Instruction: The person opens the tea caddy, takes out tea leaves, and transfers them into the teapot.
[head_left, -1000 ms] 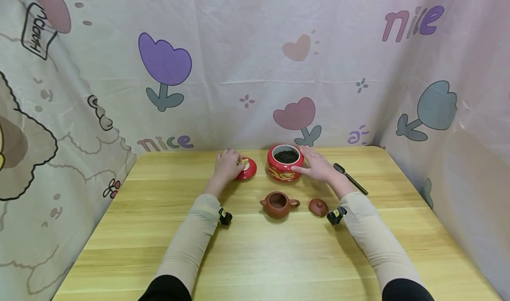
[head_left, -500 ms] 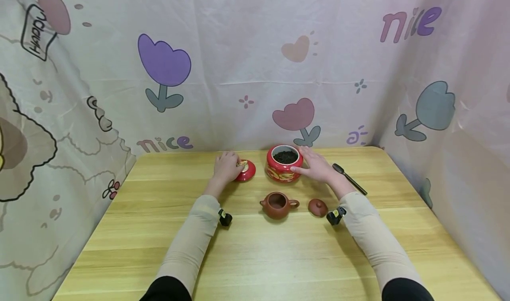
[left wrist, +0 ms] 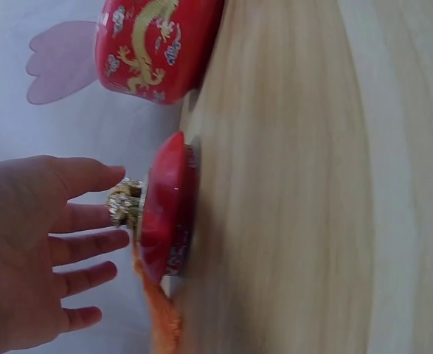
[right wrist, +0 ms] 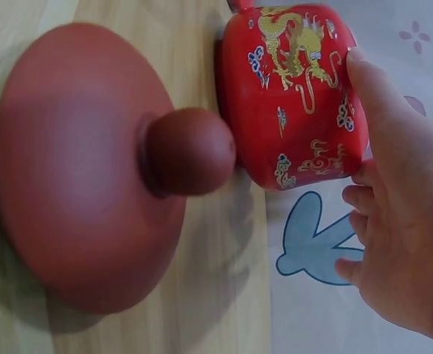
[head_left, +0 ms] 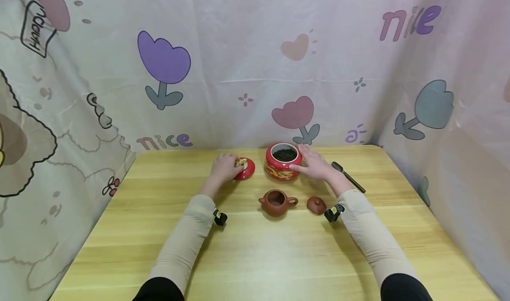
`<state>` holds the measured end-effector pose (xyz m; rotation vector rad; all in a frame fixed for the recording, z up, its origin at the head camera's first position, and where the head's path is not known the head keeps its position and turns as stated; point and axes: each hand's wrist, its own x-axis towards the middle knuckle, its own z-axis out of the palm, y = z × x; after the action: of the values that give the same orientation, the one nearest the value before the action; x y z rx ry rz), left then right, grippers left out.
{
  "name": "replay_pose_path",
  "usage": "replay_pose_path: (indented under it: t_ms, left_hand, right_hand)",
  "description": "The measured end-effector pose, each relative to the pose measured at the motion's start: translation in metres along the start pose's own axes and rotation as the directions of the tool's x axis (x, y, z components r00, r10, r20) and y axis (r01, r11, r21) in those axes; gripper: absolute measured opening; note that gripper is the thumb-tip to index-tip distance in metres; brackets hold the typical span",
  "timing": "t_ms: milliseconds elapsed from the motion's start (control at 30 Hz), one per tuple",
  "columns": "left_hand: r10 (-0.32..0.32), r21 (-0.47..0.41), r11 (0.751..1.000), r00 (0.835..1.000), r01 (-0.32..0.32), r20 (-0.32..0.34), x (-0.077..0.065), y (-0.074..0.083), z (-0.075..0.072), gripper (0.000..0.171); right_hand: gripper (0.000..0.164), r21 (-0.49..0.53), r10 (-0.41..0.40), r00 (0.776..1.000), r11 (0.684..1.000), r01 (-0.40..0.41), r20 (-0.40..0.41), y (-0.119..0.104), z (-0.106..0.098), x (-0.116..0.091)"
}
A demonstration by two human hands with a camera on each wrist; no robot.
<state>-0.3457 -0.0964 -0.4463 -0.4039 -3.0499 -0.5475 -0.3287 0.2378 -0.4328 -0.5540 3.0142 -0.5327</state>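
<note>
My left hand [head_left: 224,167] is beside the red lid [head_left: 248,170], its fingers loosely spread around the gold knob [left wrist: 125,203]; an orange tassel [left wrist: 159,306] hangs from the lid. The lid lies on the table in the left wrist view. To its right stands a red jar [head_left: 275,168] with a gold dragon, open at the top and holding dark tea leaves [head_left: 284,155]. My right hand [head_left: 316,164] holds the jar's right side, thumb at the front near the rim and fingers toward the back. Part of those fingers is hidden behind the jar in the right wrist view.
A lidless brown clay teapot [head_left: 276,206] stands in front of the jar, handle to the right. Its small lid [head_left: 316,205] lies near my right wrist. A dark scoop [head_left: 348,177] lies right of my right hand. Behind the table hangs a printed cloth [head_left: 223,62].
My left hand has eased back from the lid's knob, and more of the gold knob shows. My right hand stays at the jar. The head view shifts slightly.
</note>
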Motion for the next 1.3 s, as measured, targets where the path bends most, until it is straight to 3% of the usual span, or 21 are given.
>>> replay_pose_path:
  t_ms: [133,433,833,1067,1300]
  left_hand:
    - [0.016,-0.005,1.0,1.0,-0.016,0.021,-0.006,0.004,-0.009,0.052]
    - [0.1,0.002,0.995,0.994,-0.101,-0.053,-0.025,0.017,-0.03,0.05]
    - [0.247,0.099,0.966,0.964,-0.237,-0.098,-0.047,0.042,-0.047,0.053]
    - [0.301,0.056,0.953,0.951,-0.298,-0.075,-0.048,0.054,-0.048,0.057]
    - [0.317,-0.001,0.948,0.948,-0.317,-0.007,-0.037,0.059,-0.04,0.068]
  right_hand:
    - [0.095,-0.01,-0.003,1.0,1.0,0.003,-0.001,0.0,-0.001,0.0]
    - [0.092,-0.019,-0.02,0.999,1.0,0.019,-0.042,-0.007,-0.004,-0.006]
    - [0.079,0.053,-0.031,0.986,0.998,0.041,-0.166,-0.004,-0.016,-0.047]
    - [0.07,0.087,-0.006,0.967,0.996,0.029,-0.253,0.006,-0.014,-0.08]
    - [0.063,0.147,0.042,0.945,0.989,0.006,-0.325,0.02,-0.012,-0.11]
